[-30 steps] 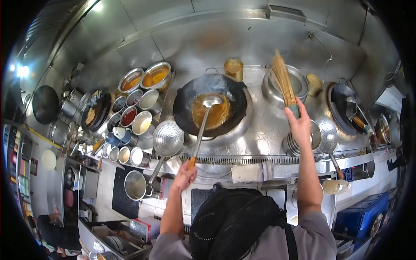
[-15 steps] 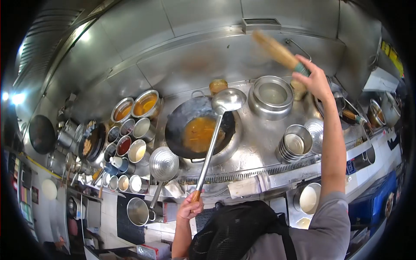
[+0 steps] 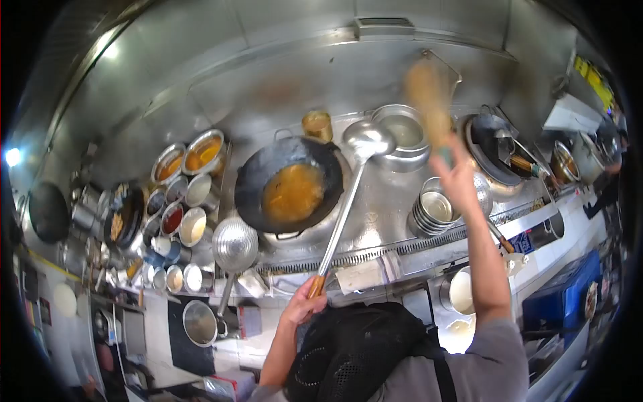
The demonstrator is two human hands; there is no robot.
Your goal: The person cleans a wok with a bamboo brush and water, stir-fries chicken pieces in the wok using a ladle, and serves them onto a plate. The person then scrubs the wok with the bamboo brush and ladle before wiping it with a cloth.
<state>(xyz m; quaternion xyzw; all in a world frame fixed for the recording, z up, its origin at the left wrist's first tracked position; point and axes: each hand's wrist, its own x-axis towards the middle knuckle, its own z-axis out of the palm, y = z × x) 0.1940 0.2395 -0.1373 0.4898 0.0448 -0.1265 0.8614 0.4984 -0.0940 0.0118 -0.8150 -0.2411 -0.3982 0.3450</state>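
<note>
The wok (image 3: 323, 159), left of centre, lies nearer the left hand (image 3: 305, 308), closed round a ladle (image 3: 370, 139) — right hand (image 3: 459, 184) grips a brush (image 3: 432, 107), bristles up-frame.

One ladle (image 3: 370, 139) in my left hand (image 3: 305, 310); one blurred brush (image 3: 432, 107) in my right hand (image 3: 457, 179). Ahead of left hand: one black wok (image 3: 246, 186) of brown liquid, one tin (image 3: 317, 127) beyond. Ahead and farther left: two bowls (image 3: 204, 153) of orange liquid, one pot of red sauce (image 3: 172, 219). Two perforated strainers (image 3: 234, 244): one left of left hand, one near right hand. Two cloths (image 3: 368, 275), one each side of left hand.
</note>
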